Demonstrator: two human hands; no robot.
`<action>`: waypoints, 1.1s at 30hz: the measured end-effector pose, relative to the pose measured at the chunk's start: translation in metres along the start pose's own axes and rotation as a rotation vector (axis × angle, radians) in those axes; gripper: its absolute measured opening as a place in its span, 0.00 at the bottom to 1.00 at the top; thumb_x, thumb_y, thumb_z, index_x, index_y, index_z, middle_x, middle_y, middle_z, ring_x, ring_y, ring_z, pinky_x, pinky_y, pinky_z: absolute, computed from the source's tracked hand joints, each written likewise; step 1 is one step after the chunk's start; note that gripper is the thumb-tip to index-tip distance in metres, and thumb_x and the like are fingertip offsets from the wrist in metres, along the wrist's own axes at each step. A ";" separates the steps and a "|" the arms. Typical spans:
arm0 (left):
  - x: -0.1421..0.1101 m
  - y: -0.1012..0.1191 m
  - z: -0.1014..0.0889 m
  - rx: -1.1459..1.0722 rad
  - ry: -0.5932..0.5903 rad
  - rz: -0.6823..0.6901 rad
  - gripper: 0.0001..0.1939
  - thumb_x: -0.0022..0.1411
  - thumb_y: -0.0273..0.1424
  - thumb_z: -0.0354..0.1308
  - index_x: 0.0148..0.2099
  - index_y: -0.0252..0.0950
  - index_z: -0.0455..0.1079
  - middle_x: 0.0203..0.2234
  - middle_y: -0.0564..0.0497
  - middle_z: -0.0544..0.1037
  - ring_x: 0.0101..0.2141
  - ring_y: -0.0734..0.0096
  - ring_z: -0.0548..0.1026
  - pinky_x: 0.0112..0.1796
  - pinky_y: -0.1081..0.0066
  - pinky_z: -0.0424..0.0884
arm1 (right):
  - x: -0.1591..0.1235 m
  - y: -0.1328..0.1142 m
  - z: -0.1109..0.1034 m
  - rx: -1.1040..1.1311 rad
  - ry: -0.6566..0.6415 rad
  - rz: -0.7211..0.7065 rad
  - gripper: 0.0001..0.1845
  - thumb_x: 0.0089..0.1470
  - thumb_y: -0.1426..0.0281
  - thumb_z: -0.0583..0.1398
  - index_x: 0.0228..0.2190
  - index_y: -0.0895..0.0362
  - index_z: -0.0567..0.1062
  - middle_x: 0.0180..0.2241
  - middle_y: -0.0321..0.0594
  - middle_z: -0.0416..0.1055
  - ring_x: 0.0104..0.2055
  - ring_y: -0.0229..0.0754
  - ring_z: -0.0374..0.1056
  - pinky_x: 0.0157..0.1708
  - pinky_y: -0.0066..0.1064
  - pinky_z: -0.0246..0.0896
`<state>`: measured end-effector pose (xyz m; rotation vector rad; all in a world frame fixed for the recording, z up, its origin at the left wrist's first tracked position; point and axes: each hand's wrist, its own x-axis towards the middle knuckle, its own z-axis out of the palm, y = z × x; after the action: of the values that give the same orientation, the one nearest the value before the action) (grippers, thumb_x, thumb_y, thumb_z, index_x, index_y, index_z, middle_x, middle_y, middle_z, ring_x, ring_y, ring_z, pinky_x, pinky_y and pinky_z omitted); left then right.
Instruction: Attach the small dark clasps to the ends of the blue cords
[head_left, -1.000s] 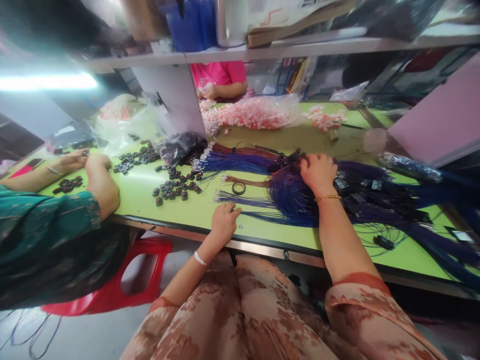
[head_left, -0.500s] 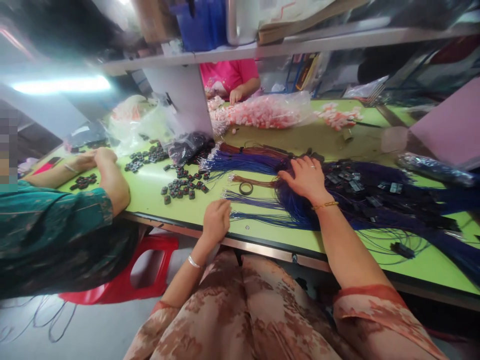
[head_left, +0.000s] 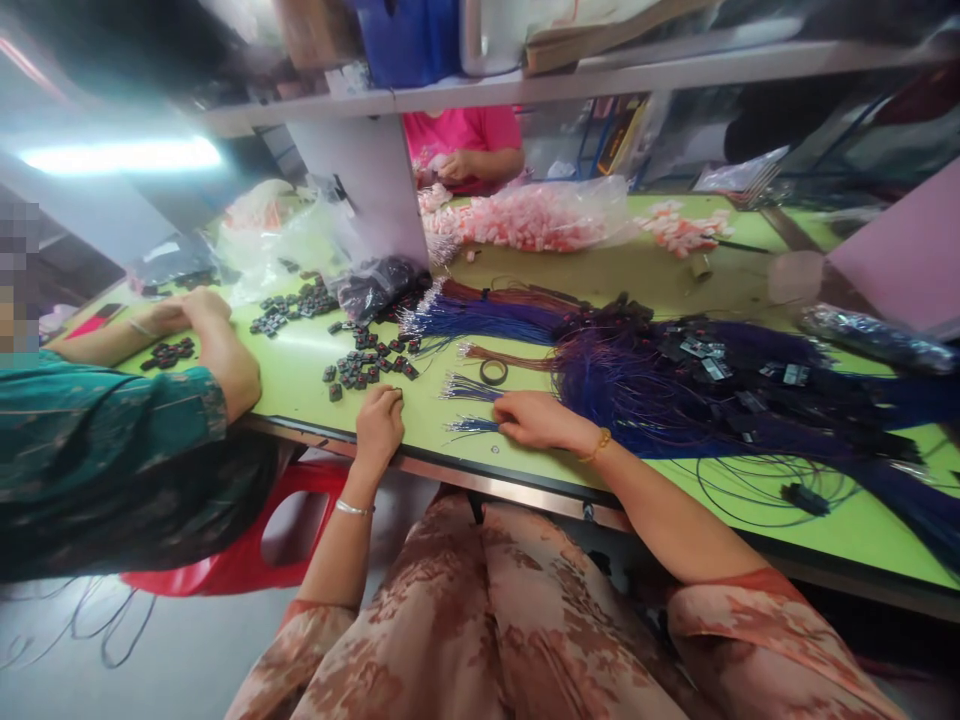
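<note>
My left hand (head_left: 379,425) rests near the front edge of the green table (head_left: 300,352), fingers curled shut, just below a scatter of small black parts (head_left: 367,366); what it holds is not visible. My right hand (head_left: 534,420) lies low on the table, fingers pressed together on a thin bunch of blue wires (head_left: 469,427) whose bare tips point left. A second thin bunch (head_left: 466,387) lies just above it. A big heap of blue and purple wires (head_left: 645,390) spreads to the right, with a small tape ring (head_left: 493,372) by it.
A co-worker's arm in a green sleeve (head_left: 214,345) rests on the table at the left by more black parts (head_left: 169,353). Another person in pink (head_left: 465,140) works at the far side behind a bag of pink pieces (head_left: 529,215). A red stool (head_left: 247,555) stands below.
My right hand has left the big wire heap and come down toward me onto the thin blue bunch. My left hand has slid left along the table edge toward the black parts.
</note>
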<state>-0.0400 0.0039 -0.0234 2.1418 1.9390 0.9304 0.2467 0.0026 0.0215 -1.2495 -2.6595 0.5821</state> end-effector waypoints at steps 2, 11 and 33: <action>-0.003 0.004 -0.002 -0.096 0.018 -0.023 0.09 0.59 0.29 0.50 0.39 0.37 0.71 0.45 0.43 0.73 0.45 0.61 0.72 0.47 0.64 0.68 | 0.001 0.001 0.003 -0.011 -0.009 0.031 0.03 0.49 0.73 0.59 0.25 0.56 0.72 0.26 0.40 0.72 0.27 0.40 0.63 0.26 0.29 0.46; -0.006 0.010 -0.002 -0.273 -0.063 -0.211 0.19 0.52 0.27 0.55 0.49 0.36 0.66 0.37 0.47 0.75 0.34 0.68 0.71 0.38 0.68 0.69 | -0.003 0.004 -0.001 -0.030 0.032 -0.021 0.05 0.54 0.73 0.56 0.27 0.56 0.70 0.26 0.40 0.71 0.26 0.40 0.61 0.26 0.30 0.45; -0.012 0.042 -0.026 -1.065 -0.177 -0.408 0.20 0.44 0.31 0.69 0.42 0.34 0.73 0.36 0.48 0.77 0.35 0.72 0.75 0.41 0.69 0.70 | 0.012 -0.025 -0.001 0.640 0.257 0.005 0.04 0.51 0.71 0.56 0.30 0.58 0.69 0.22 0.31 0.64 0.23 0.33 0.56 0.25 0.25 0.49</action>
<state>-0.0168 -0.0224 0.0124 1.1219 1.2324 1.2238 0.2213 -0.0027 0.0324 -1.0434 -2.0136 1.0767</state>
